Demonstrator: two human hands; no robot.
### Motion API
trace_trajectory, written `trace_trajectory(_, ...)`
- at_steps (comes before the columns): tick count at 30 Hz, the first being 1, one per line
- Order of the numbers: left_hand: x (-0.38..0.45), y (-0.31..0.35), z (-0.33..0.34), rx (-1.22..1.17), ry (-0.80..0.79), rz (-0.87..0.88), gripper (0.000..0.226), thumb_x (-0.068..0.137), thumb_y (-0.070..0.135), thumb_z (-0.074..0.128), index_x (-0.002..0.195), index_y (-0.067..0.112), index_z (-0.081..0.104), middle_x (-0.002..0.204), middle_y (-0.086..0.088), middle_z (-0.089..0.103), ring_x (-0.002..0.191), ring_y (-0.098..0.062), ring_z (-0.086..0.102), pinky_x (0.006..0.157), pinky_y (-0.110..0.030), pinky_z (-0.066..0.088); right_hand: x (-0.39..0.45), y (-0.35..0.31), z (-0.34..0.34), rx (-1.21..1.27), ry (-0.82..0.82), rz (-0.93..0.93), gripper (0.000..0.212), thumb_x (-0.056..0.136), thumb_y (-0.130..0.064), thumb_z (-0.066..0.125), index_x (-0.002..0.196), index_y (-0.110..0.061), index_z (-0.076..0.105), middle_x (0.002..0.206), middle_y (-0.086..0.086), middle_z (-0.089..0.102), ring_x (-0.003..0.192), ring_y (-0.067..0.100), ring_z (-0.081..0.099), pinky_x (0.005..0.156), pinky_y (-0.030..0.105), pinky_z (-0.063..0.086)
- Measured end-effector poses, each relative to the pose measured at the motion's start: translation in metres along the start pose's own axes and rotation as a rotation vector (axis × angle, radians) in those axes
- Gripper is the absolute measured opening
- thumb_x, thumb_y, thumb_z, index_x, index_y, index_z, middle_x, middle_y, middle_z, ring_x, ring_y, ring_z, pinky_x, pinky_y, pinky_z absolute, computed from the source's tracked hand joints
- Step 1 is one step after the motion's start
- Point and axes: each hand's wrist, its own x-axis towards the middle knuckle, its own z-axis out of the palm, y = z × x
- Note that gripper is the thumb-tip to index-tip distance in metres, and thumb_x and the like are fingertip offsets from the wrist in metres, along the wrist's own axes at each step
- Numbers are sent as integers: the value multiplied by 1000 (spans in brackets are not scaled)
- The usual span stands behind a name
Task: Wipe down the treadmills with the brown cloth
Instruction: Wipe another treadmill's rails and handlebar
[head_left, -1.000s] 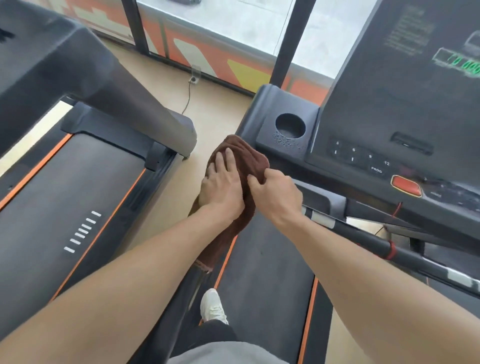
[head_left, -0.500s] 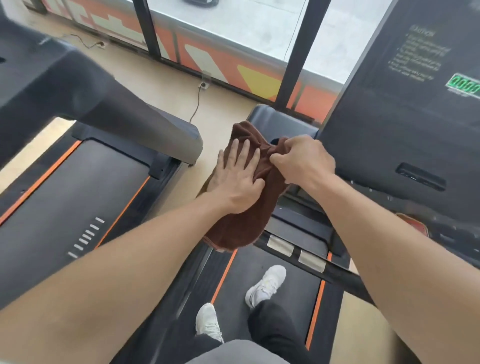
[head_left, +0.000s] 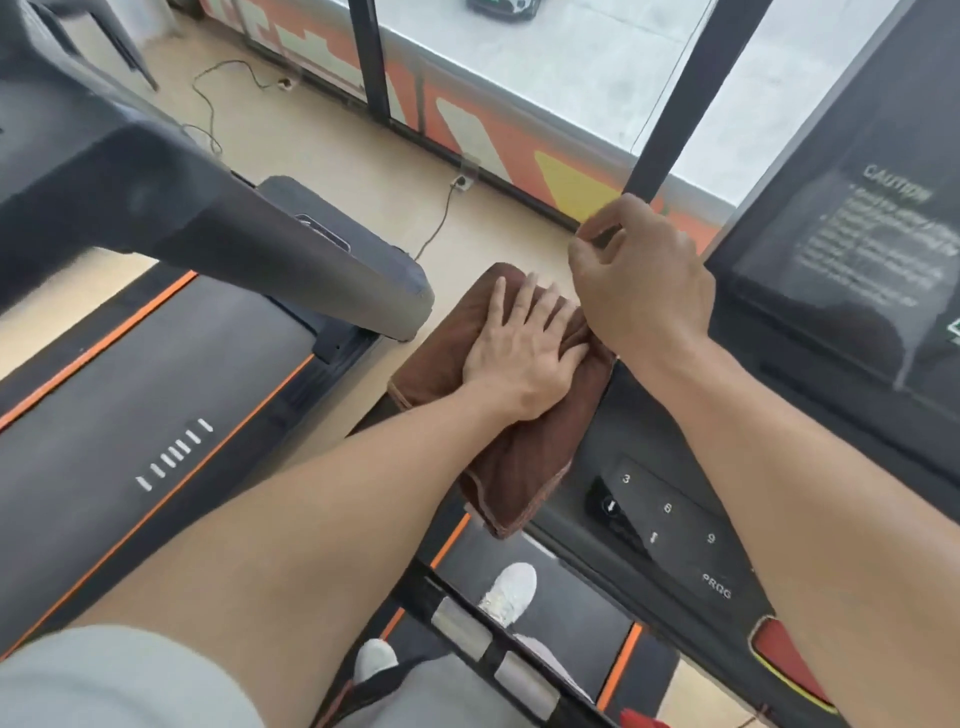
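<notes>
Two hands, left grip (head_left: 519, 353) flat atop brown cloth (head_left: 524, 457), right grip (head_left: 641, 280) curled empty beside

1. The cloth (head_left: 524, 457) is coloured brown throughout.
2. The treadmill belt (head_left: 130, 415) is finished dark grey, edged with orange stripes and marked with white bars.
3. The console (head_left: 675, 525) is finished black, with white numerals printed on it.
4. The shoes (head_left: 511, 592) are coloured white.

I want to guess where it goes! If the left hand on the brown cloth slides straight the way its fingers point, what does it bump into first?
Probably the right hand. The left hand lies flat on the brown cloth, fingers aimed up and right toward it. Depth is unclear, so the right hand may hang higher and get missed.
</notes>
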Motion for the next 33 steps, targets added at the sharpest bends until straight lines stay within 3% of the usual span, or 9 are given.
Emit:
trace_trajectory(5,-6,-1,4,-6,-23,72,76,97,57,1,164,22,5,172,2,1,156,-20,-15,124,-52,-13,-15,10,4,113,4,64,15,95,-34,59,109,-33,65,76,-16,62,80,12,64,73,33,50)
trace_trajectory(11,-65,8,14,-47,-32,85,65,106,49,13,164,19,3,171,4,-8,156,-17,-17,126,-47,-10,-50,3,16,240,-55,173,21,94,-28,52,111,-32,63,87,-13,66,84,15,67,82,41,56)
trace_trajectory(16,-117,7,16,-150,-15,112,65,106,46,20,163,16,17,171,2,13,158,-18,5,126,-45,-9,-93,1,29,231,-172,148,30,97,-15,42,110,-28,65,99,-6,70,97,20,65,87,39,53)
trace_trajectory(20,-154,-8,5,-598,75,179,50,101,27,54,149,13,49,159,-2,42,153,-19,26,128,-39,2,-123,1,41,68,-374,64,40,95,-12,44,125,-28,66,124,-2,67,116,21,61,101,40,50)
trace_trajectory(23,-181,-36,6,-568,252,68,41,97,15,60,138,14,61,154,-1,49,151,-17,31,127,-40,17,-138,0,52,-301,-445,-141,39,100,-23,41,132,-23,62,133,4,64,126,28,54,111,42,36)
trace_trajectory(26,-191,-58,9,-268,188,-59,58,103,31,50,157,16,35,169,-3,18,157,-17,6,128,-35,2,-144,-4,64,-558,-512,-220,43,103,-30,30,133,-12,55,135,8,61,127,29,54,110,43,30)
trace_trajectory(29,-179,-58,11,-58,82,-111,71,106,46,32,163,15,3,171,-4,-10,157,-18,-14,127,-39,-8,-133,-7,77,-609,-589,-249,51,104,-30,25,137,-5,55,142,15,55,131,32,50,111,45,27)
trace_trajectory(33,-154,-67,1,-102,-18,-45,66,107,47,22,163,20,3,170,3,-13,155,-13,-18,127,-40,-9,-105,2,97,-612,-714,-223,84,87,-46,7,145,0,46,156,24,39,145,36,33,118,50,19)
